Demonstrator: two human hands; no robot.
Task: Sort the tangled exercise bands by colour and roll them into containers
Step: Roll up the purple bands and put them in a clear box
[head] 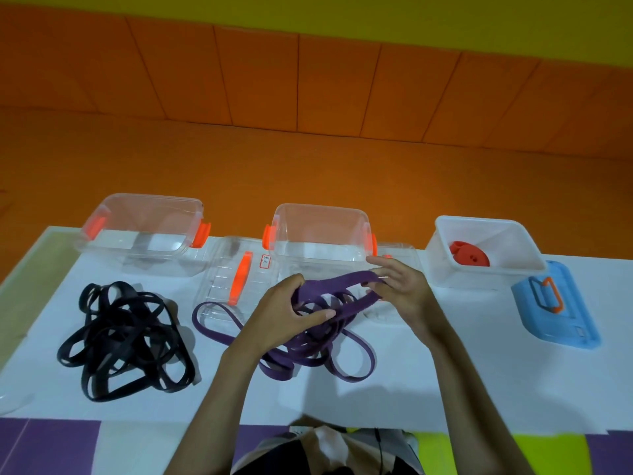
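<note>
1. My left hand (281, 320) covers the middle of the purple bands (318, 351), so I cannot count them or trace how they cross. Only loose loops show, spread on the white worktop (411, 378) in front of the middle clear container (318, 234).
2. The left fingers (294, 286) are curled round a strap of that tangle, with the thumb laid along it. My right hand (407, 296) pinches the end of a lifted loop with its fingers nearly straight on top. The thumb beneath is mostly hidden by the strap.
3. A second clear lid (400, 250) sits behind the right hand, largely covered.
4. A clear lid with an orange handle (236, 279) lies between the two clear containers, and a purple loop overlaps its near corner.
5. The black bands (126, 341) lie heaped at the left, in front of the left clear container (144, 231) — apart from the purple ones.
6. At the right, a white container (455, 272) holds a rolled red band (469, 257), with a blue lid (561, 317) just beside it.
7. A clear plastic piece (10, 402) is cut off at the lower left edge — I cannot tell what it is.
</note>
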